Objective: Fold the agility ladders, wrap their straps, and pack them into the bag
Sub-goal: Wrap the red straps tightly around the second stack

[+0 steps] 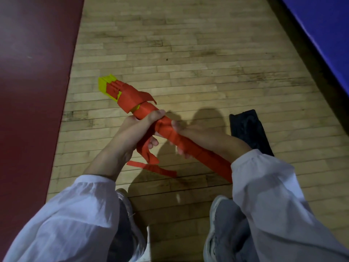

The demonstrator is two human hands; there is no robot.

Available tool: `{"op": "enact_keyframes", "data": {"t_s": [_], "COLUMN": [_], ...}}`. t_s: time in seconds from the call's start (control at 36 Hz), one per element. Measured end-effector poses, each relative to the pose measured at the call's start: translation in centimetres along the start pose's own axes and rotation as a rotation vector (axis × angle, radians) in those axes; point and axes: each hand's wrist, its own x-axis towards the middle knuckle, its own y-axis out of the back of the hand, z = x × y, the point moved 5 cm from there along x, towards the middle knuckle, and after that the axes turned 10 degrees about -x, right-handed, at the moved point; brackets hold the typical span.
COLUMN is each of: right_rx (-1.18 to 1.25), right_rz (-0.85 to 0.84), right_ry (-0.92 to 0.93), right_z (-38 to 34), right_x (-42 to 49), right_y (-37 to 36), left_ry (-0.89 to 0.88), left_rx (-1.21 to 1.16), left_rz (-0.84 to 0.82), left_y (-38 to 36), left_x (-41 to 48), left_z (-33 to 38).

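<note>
A folded agility ladder [124, 93], a bundle of yellow rungs wound with orange-red strap, lies diagonally in mid-air above the wooden floor, its yellow end pointing up and left. My left hand [139, 127] grips the bundle near its middle, fingers curled over the strap. My right hand [181, 137] holds the bundle just below, fingers wrapped around the strap-covered part. A loose strap end [151, 165] hangs below my left hand. A flat black bag [249, 133] lies on the floor to the right of my right arm.
A dark red mat [34, 91] covers the floor at the left. A blue padded surface [324, 35] runs along the upper right. My grey shoes [221, 224] stand at the bottom, on the wooden floor [188, 53].
</note>
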Motion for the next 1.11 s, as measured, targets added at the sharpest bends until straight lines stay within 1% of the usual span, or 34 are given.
{"op": "enact_keyframes", "data": {"t_s": [0.11, 0.22, 0.36, 0.44, 0.56, 0.64, 0.72, 0.89, 0.94, 1.03, 1.11], "right_rx": [-0.064, -0.142, -0.186, -0.235, -0.360, -0.404, -0.398, -0.397, -0.341, -0.209, -0.133], "right_rz": [0.080, 0.150, 0.262, 0.304, 0.356, 0.358, 0.363, 0.323, 0.287, 0.251, 0.245], "right_ry": [0.008, 0.020, 0.011, 0.018, 0.040, 0.016, 0.043, 0.075, 0.088, 0.060, 0.044], "right_z": [-0.2, 0.1, 0.4, 0.3, 0.6, 0.8, 0.3, 0.3, 0.2, -0.6, -0.4], "right_x": [0.1, 0.2, 0.5, 0.5, 0.9, 1.1, 0.9, 0.9, 0.8, -0.1, -0.5], "right_y": [0.4, 0.7, 0.6, 0.5, 0.1, -0.3, -0.3, -0.4, -0.4, 0.3, 1.3], "left_ry": [0.057, 0.112, 0.174, 0.141, 0.077, 0.036, 0.020, 0.015, 0.021, 0.053, 0.035], "left_rx": [-0.071, -0.043, -0.003, 0.002, 0.012, -0.007, -0.047, -0.049, -0.047, -0.086, -0.090], "left_rz": [-0.073, -0.134, -0.137, -0.119, -0.078, -0.034, -0.002, -0.033, -0.048, -0.081, -0.117], "left_y": [-0.1, 0.0, 0.2, 0.1, -0.2, -0.2, 0.0, -0.1, -0.1, 0.0, -0.1], "left_x": [0.2, 0.4, 0.4, 0.5, 0.5, 0.5, 0.6, 0.6, 0.7, 0.7, 0.7], "left_z": [-0.2, -0.7, -1.1, -1.1, -0.9, -0.9, -0.8, -0.6, -0.5, -0.4, -0.2]}}
